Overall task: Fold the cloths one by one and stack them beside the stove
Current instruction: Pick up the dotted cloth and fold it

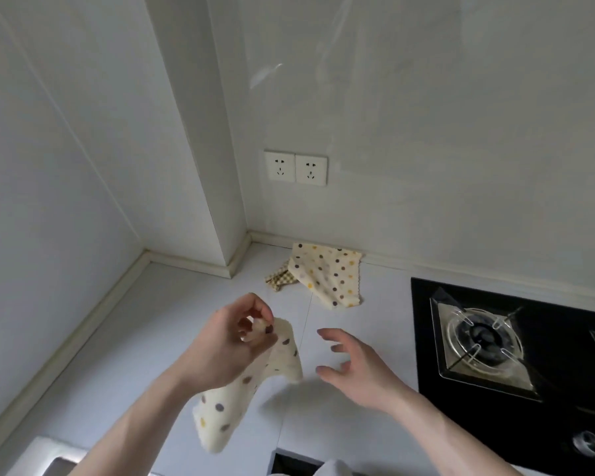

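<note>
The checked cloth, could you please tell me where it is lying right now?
In the head view, the checked cloth lies on the countertop near the wall corner, partly under the spotted cloth, left of the stove.

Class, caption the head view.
Left hand pinches a dotted cloth, right hand open, beside the stove.

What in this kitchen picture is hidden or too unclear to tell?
Head view:
- Checked cloth: mostly covered by the dotted cloth lying on it.
- Held cloth: its top corner is hidden in the left hand; motion-blurred.
- Stove: cut off by the right edge.
- Sink: cut off at the bottom.
</note>
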A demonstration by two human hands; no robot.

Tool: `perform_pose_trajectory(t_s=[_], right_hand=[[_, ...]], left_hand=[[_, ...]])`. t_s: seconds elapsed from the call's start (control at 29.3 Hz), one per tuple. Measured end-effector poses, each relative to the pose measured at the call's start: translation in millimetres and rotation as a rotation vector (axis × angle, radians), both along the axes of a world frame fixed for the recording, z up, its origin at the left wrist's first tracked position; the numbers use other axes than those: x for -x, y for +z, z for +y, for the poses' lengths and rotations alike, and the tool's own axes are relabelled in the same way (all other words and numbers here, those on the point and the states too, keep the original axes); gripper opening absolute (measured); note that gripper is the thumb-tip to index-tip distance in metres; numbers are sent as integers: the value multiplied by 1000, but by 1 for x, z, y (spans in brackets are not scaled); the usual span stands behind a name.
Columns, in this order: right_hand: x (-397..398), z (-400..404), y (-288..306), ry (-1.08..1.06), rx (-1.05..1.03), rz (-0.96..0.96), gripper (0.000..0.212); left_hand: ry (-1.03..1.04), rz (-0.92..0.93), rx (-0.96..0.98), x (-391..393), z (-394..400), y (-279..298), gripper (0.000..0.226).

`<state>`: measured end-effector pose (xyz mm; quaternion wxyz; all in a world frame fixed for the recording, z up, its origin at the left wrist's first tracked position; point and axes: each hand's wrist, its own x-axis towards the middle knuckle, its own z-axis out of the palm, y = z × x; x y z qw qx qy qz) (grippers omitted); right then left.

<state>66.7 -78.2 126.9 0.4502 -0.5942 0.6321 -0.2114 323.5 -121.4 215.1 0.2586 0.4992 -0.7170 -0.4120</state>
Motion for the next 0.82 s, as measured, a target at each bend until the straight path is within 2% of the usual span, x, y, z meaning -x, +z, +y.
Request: perform_pose_trajectory(t_s=[0.07,0.14,0.27,0.31,0.41,0.62,0.82], right_hand=[[-4,-4,5,54,-27,-14,77],[-7,-8,12,109,-34,-24,74],[-3,-10,20,120,-6,-46,21],[1,-10,18,94,4,-41,17],[16,-8,14,6,21,3,23],[47,-13,16,-92,89,94,9],[69,-24,31,-257,273,138,6]], left_hand=[[-74,23,-10,9,6,12,21],[-129,26,2,15,10,17,28],[-149,-4,40,16,8,17,34],[-132,-13,50,15,7,15,34],[-68,-74,91,8,0,3,33],[-10,-211,159,3,-18,-17,18],[37,-217,273,12,-39,-13,5]])
